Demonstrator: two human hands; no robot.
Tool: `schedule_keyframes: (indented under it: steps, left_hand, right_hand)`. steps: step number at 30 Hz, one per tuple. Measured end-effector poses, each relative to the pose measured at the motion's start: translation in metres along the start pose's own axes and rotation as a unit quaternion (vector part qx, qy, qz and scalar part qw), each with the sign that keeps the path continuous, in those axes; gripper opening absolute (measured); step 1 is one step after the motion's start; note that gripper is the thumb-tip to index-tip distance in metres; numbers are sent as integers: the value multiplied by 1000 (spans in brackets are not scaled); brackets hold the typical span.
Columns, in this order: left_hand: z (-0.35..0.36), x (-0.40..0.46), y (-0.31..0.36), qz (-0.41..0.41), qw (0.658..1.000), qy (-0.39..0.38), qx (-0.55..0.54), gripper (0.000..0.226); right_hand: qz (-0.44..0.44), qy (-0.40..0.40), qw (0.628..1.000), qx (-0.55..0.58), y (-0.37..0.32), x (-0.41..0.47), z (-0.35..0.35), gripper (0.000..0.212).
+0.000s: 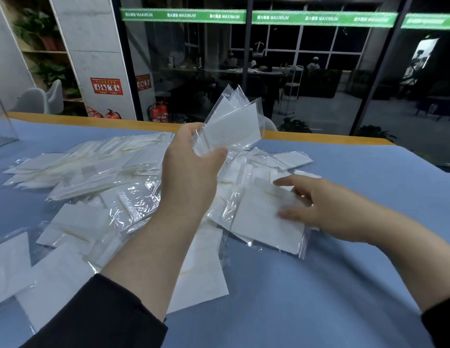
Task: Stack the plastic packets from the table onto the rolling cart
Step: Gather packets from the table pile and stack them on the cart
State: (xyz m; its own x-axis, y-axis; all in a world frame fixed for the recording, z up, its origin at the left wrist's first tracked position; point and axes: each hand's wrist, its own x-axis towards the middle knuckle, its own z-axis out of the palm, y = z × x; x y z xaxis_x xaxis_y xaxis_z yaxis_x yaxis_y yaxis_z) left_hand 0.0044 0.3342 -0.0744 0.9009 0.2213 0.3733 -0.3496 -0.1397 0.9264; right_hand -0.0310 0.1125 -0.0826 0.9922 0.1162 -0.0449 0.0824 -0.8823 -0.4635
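Left grip: left hand (191, 159) is raised above the table, fingers and thumb pinching a fanned bunch of held packets (231, 121) that tilt up and away.
Right grip: right hand (317, 204) lies low on the heap, thumb and fingers spread on either side of a flat packet (264, 219); whether it is lifted I cannot tell.
Sleeves: dark cuffs (105, 310) cover both forearms at the near edge.
Loose packets: clear plastic packets (93, 177) with white contents lie scattered and overlapping across the middle and left of the table.
Table: blue table top (319, 297) with an orange far edge.
Far side: red fire extinguishers (158, 111) stand on the floor against the dark glass wall (294, 71).
Cart: out of view.
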Motion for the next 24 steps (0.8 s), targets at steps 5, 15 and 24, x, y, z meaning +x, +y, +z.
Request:
schedule_keyframes:
  steps: [5, 15, 24]
  left_hand:
    - [-1, 0, 0, 3, 1000, 10, 7, 40]
    - [5, -9, -1, -2, 993, -88, 79, 37]
    - [7, -10, -5, -6, 987, -120, 109, 39]
  right_hand:
    - [-29, 98, 989, 111, 5, 0, -12, 26]
    - [-71, 148, 983, 87, 14, -18, -28, 15]
    - [-43, 47, 998, -22, 14, -19, -21, 13]
